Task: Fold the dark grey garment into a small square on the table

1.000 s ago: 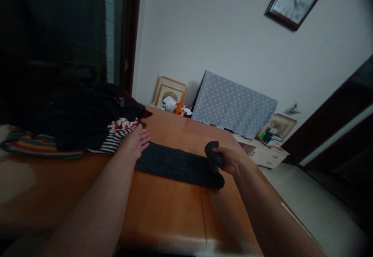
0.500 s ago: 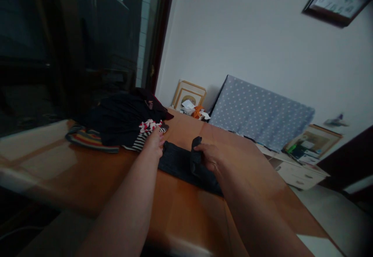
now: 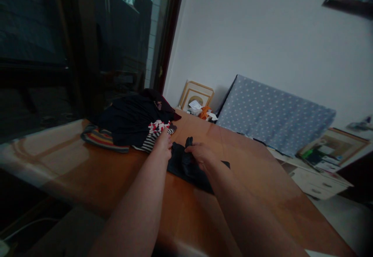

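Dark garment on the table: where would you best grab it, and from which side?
Take the dark garment by its raised, bunched fold, coming from above as the right hand does. That ridge stands up for fingers to pinch, while the rest lies flat on the wooden table, leaving little edge to catch.

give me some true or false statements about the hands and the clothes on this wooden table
1. The right hand grips a dark folded cloth. True.
2. The left hand is lifting the rainbow-striped cloth. False: its fingertips are beside a black-and-white striped fabric.
3. A heap of black clothing lies on the orange-brown wooden table. True.
4. A pale blue polka-dot panel lies flat on the table. False: it stands propped up beyond the table's far edge.
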`<state>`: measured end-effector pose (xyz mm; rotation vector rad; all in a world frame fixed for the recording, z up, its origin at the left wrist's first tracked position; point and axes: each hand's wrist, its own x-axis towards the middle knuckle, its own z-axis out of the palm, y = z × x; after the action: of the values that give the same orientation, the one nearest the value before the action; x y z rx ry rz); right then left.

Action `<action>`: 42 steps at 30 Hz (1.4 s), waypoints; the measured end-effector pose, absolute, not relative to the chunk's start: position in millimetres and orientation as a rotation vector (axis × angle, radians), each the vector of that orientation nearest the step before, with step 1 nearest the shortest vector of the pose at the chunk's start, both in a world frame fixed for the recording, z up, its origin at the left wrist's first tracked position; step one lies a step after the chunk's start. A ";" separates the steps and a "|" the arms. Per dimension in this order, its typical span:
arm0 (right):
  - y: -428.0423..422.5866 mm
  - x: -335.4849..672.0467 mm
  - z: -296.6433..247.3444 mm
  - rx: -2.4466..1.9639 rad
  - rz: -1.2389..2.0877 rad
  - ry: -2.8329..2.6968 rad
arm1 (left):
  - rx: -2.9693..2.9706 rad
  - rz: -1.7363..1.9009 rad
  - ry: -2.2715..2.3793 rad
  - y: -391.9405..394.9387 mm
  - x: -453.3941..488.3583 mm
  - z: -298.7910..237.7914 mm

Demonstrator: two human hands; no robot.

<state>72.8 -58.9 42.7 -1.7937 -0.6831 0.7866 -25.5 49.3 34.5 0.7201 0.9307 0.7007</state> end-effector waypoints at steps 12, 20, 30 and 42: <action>-59.1 59.2 32.2 -1.659 0.978 -0.508 | 0.737 0.703 0.941 52.6 -23.7 30.8; -68.0 62.8 14.9 -1.876 0.603 -1.044 | 0.724 0.695 0.936 57.2 -24.8 30.6; -77.2 44.1 9.6 -1.947 0.383 -1.655 | 0.715 0.685 0.949 61.3 -26.0 30.4; -72.6 53.4 13.7 -2.083 0.090 -1.416 | 0.728 0.698 0.942 58.6 -26.9 30.6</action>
<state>53.4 -72.6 13.7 -2.0831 -1.4156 0.0902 -26.9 58.6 30.6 0.7282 0.9423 0.6982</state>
